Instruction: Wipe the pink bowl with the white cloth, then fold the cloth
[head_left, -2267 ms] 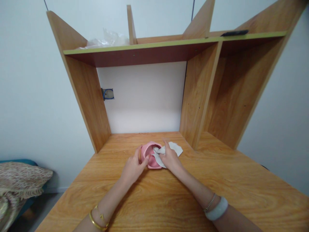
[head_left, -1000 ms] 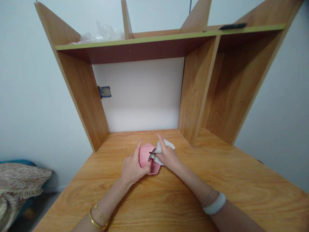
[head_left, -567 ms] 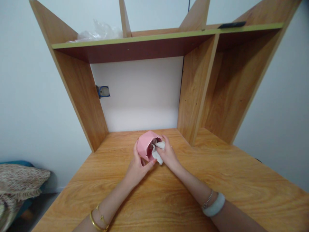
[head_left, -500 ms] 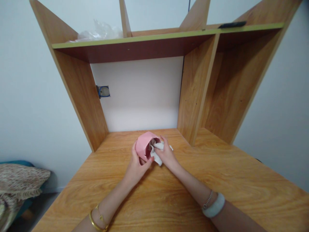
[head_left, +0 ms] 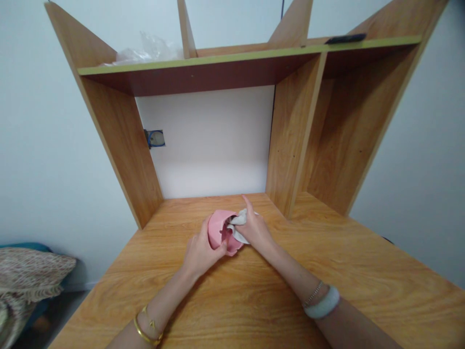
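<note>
A pink, faceted, hollow container is tipped on its side above the wooden desk, its opening turned to the right and toward me. My left hand grips it from the left, thumb along the lower rim. In my right hand is a bunched white cloth, part of it pushed into the opening. The right index finger or thumb sticks up past the rim. Those right fingertips that go inside the container are hidden. Whether the container touches the desk I cannot tell.
The wooden desk carries a shelf unit at its back. A clear plastic bag and a dark flat object lie on the upper shelf. An open socket box sits in the wall. A patterned fabric is at the lower left.
The pink container has turned and shifted slightly right and down in my left hand. My right hand has moved a little right, one digit now raised, still with the cloth.
</note>
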{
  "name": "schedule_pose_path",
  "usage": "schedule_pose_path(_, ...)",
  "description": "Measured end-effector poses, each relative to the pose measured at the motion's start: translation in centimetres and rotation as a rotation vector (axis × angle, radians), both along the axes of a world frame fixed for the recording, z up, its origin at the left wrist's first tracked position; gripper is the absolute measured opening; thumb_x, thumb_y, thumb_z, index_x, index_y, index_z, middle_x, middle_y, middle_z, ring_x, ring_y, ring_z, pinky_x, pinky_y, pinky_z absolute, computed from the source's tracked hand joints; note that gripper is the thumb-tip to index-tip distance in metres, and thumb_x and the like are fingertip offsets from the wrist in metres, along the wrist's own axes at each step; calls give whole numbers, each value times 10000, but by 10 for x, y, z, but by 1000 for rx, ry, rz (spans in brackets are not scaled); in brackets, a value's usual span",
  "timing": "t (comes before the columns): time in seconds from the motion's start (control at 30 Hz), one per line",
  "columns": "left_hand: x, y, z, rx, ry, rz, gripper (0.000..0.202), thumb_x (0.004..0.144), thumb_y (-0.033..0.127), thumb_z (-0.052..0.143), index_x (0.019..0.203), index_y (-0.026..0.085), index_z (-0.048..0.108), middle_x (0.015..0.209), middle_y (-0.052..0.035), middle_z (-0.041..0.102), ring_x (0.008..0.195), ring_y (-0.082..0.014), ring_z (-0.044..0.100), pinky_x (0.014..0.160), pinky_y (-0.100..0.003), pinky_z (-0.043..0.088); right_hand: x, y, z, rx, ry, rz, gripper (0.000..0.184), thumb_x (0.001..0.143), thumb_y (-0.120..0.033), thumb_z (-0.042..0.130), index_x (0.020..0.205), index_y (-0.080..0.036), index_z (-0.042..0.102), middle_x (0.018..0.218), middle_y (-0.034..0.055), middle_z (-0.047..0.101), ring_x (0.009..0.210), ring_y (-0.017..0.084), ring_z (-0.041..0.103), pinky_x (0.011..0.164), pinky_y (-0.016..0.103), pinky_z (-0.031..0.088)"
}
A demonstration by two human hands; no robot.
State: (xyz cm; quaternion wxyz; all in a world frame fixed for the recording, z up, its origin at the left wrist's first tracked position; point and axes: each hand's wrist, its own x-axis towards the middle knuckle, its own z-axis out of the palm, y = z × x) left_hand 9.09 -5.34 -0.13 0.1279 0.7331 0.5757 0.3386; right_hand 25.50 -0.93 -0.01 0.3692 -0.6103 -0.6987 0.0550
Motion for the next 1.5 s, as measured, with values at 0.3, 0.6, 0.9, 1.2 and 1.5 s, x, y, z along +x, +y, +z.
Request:
schedule_pose_path(0.3,-13,-2,5,86,263,-2,711,731,456,458,1337,186,201,810,-53,640,705,-241,610,678,-319,432,-3,-13,3,16,-204,206,749,705,-204,495,1356,-186,124,815,48,617,783,207,569,645,257,368)
schedule_pose_path(0.6,-18,9,1,117,-161,-101,735,811,466,377,1359,163,-7,858,-34,587,612,-134,552,603,-247,422,-8,-5,-4,-11,295,148,631,719,-210,498,1296,-209,244,794,21,628,689,166,577,602,233,402)
schedule_pose_path(0.9,1,5,-14,-21,-339,-237,897,751,455,518,1330,134,-87,813,-32,553,510,-97,492,511,-229,425,-11,10,-17,-41,702,209,540,719,-223,494,1217,-205,285,890,34,618,723,147,589,595,238,448)
schedule_pose_path(1.2,2,1,0,44,-250,-134,775,689,347,566,1312,144,152,851,-41,593,564,-115,543,553,-234,455,-9,11,-15,-145,460,73,752,594,-178,614,1253,-129,256,774,39,609,647,159,569,541,225,411)
schedule_pose_path(1.5,-8,-3,12,48,197,-29,715,714,380,477,1336,144,215,808,-63,638,705,-224,596,651,-306,436,-1,-8,7,-15,20,56,730,669,-265,583,1296,-184,218,719,24,615,677,190,582,549,224,340)
